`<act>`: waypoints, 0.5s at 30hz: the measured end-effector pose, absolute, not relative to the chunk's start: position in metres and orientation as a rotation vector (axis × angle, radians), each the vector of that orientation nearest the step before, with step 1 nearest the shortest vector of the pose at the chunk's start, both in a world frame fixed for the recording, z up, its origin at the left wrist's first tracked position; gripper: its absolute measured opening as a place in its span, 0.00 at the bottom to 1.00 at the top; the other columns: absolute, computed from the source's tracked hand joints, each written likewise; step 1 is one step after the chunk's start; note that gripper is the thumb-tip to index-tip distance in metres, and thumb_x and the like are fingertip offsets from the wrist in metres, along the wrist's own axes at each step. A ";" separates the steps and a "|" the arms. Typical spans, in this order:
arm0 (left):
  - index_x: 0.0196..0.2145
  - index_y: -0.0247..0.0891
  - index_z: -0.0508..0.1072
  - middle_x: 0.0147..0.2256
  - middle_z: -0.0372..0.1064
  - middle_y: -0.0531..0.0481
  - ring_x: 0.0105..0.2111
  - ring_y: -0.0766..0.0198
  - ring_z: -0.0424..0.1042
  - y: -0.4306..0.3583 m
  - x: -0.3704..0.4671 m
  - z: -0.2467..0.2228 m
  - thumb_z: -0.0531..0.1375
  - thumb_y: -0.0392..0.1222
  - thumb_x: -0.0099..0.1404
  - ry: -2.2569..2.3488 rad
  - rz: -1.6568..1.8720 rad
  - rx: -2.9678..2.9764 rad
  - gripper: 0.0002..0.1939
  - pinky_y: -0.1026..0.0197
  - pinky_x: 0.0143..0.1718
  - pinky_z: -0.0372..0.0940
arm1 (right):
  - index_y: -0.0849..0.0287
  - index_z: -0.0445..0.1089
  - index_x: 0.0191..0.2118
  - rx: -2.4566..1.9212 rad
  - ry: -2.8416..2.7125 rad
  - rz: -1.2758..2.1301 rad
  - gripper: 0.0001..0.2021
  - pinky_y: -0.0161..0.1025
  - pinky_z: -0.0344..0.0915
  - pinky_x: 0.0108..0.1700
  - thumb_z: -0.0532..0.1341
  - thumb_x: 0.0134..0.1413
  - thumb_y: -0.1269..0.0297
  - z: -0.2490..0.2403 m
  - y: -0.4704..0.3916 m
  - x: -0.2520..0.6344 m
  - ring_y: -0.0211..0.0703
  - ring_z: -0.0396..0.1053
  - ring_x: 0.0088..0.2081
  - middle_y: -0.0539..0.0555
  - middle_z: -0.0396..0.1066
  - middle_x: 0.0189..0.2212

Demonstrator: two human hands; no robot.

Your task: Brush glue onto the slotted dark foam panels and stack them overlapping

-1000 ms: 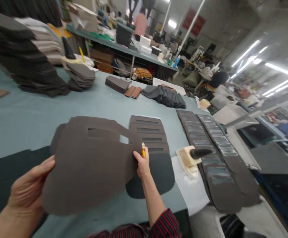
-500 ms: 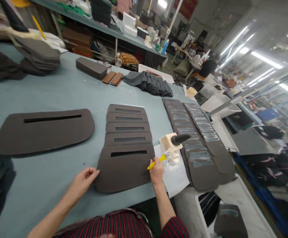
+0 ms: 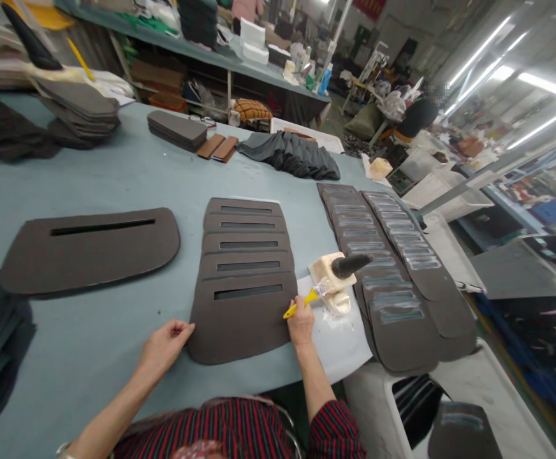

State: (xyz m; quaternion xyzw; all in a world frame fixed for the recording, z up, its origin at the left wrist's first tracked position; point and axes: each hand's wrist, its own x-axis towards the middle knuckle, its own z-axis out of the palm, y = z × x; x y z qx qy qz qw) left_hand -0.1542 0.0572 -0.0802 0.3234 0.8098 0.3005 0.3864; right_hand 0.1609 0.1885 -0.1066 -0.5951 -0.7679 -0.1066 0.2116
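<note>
My right hand (image 3: 301,322) is closed round the yellow handle of a paintbrush (image 3: 308,298). The pale, smeared bristles point up and right, at the cream-coloured glue container (image 3: 322,268) with a black handle. In front of me lies an overlapping row of several dark brown-grey panels (image 3: 244,325), each with a long slot. The fingers of my left hand (image 3: 167,344) are pinched together at the left edge of the nearest panel. My right hand is by that panel's right edge. White paper (image 3: 338,347), spotted with glue, lies under the container.
Stacks of slotted panels with shiny strips (image 3: 402,344) lie to the right. A single slotted panel (image 3: 91,261) is on the left, beside dark fabric (image 3: 0,344). Farther back are brown pieces (image 3: 218,148) and grey fabric (image 3: 290,156). A white bin (image 3: 378,389) stands below the table edge.
The view has shifted slightly. The brush has tilted a little, its bristles nearer the glue container. My left hand stays at the panel's left edge.
</note>
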 end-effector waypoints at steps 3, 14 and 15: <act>0.24 0.39 0.68 0.20 0.68 0.52 0.25 0.60 0.67 0.059 -0.153 -0.076 0.55 0.63 0.49 2.113 0.678 0.859 0.22 0.60 0.29 0.59 | 0.60 0.66 0.38 -1.678 -2.122 -0.286 0.08 0.35 0.54 0.29 0.50 0.63 0.66 -0.108 0.188 0.160 0.41 0.61 0.27 0.53 0.63 0.25; 0.32 0.40 0.64 0.27 0.72 0.50 0.29 0.59 0.73 0.060 -0.156 -0.088 0.56 0.56 0.53 2.147 0.677 0.945 0.17 0.60 0.33 0.62 | 0.61 0.64 0.43 -1.653 -2.115 -0.202 0.08 0.37 0.63 0.36 0.51 0.61 0.70 -0.108 0.189 0.159 0.43 0.65 0.37 0.61 0.67 0.42; 0.34 0.41 0.63 0.28 0.72 0.51 0.30 0.59 0.73 0.059 -0.155 -0.087 0.56 0.56 0.54 2.134 0.690 0.980 0.17 0.60 0.33 0.63 | 0.61 0.64 0.44 -1.641 -2.123 -0.190 0.08 0.37 0.63 0.37 0.50 0.61 0.71 -0.109 0.189 0.160 0.43 0.66 0.38 0.61 0.68 0.43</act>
